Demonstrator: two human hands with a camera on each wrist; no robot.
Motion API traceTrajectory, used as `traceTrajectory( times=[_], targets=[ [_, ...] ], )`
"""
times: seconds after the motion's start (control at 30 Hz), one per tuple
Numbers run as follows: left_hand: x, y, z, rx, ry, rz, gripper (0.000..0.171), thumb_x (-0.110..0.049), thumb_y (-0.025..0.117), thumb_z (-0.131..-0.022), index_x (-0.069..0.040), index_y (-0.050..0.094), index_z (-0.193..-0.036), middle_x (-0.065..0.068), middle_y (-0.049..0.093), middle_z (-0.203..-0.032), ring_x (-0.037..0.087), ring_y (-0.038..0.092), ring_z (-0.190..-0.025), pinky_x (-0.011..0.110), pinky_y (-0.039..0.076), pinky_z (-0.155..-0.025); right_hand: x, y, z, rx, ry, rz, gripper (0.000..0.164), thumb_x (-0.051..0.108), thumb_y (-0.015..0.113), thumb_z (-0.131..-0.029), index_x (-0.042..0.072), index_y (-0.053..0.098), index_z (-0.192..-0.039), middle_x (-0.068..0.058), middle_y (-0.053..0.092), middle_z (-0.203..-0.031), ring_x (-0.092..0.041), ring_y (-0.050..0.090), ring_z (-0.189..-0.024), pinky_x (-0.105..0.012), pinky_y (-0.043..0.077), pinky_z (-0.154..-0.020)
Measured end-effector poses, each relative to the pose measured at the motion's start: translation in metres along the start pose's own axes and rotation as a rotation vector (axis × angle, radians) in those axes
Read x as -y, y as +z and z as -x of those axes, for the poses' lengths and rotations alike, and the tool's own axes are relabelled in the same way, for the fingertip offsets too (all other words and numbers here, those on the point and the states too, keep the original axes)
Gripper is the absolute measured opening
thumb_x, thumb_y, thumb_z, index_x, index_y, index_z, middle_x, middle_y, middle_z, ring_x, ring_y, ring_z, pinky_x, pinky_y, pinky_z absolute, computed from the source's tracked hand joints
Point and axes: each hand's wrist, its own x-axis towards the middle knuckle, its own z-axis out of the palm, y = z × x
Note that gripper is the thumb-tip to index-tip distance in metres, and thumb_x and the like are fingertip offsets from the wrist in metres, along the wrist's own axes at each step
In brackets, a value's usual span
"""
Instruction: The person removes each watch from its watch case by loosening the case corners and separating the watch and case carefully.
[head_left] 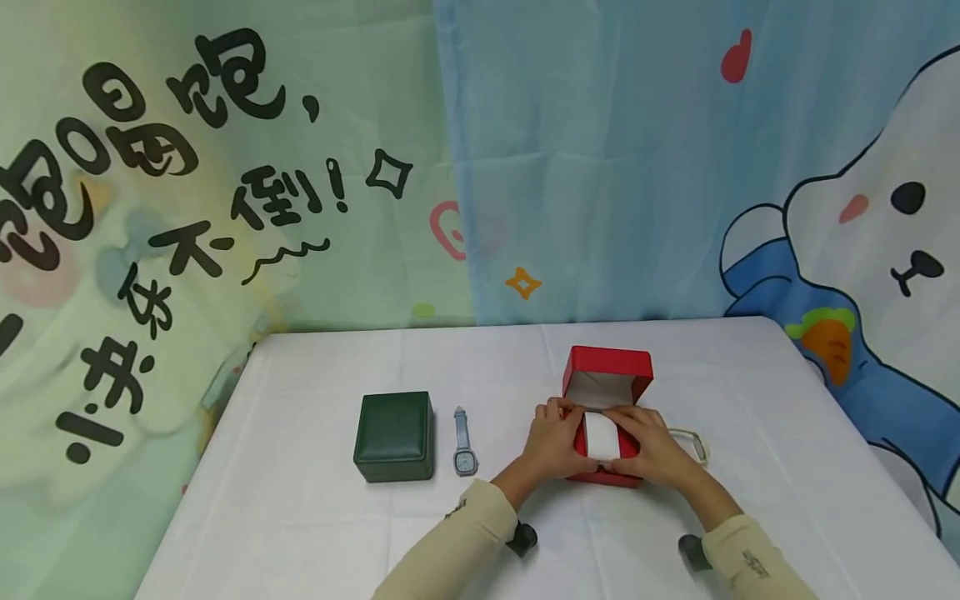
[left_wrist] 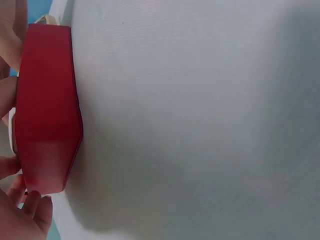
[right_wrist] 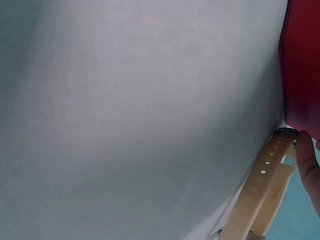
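A red watch box stands with its lid raised, a white cushion inside. My left hand grips the box's left side, its thumb at the near edge of the cushion. On the right side my right hand holds the box the same way, the two thumbs close together. In the left wrist view, fingers touch the end of the red box. A right-hand finger lies against the box corner in the right wrist view. Whether anything is around the cushion, I cannot tell.
Right of the box, partly behind my right hand, lies a watch with a beige strap. Left of the box are a watch with a blue-grey strap and a closed dark green box. All stand on a white-covered table.
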Motion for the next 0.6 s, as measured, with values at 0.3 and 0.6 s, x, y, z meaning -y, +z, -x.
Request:
traceTrajectory(
  times=[0.3, 0.6],
  targets=[
    [-0.011, -0.007, -0.004, 0.031, -0.055, -0.221, 0.08, -0.059, 0.072, -0.064, -0.03, 0.044, -0.134, -0.004, 0.043, -0.106, 0.009, 0.033, -0.095, 0.019, 0.033, -0.071, 0.01, -0.003, -0.003, 0.038, 0.053, 0.106, 0.072, 0.023, 0.079, -0.067, -0.005, 0.049, -0.126, -0.022, 0.042, -0.125, -0.039, 0.033, -0.115, -0.058, 0.041, -0.089],
    [-0.012, 0.002, 0.004, 0.021, -0.058, -0.216, 0.069, -0.052, 0.062, -0.076, -0.032, 0.038, -0.138, -0.004, 0.04, -0.117, 0.01, 0.036, -0.098, 0.019, 0.034, -0.072, 0.016, -0.001, -0.004, 0.089, 0.193, 0.181, 0.077, 0.027, 0.078, -0.067, -0.002, 0.045, -0.131, -0.028, 0.034, -0.122, -0.043, 0.028, -0.112, -0.059, 0.037, -0.09]
  ],
)
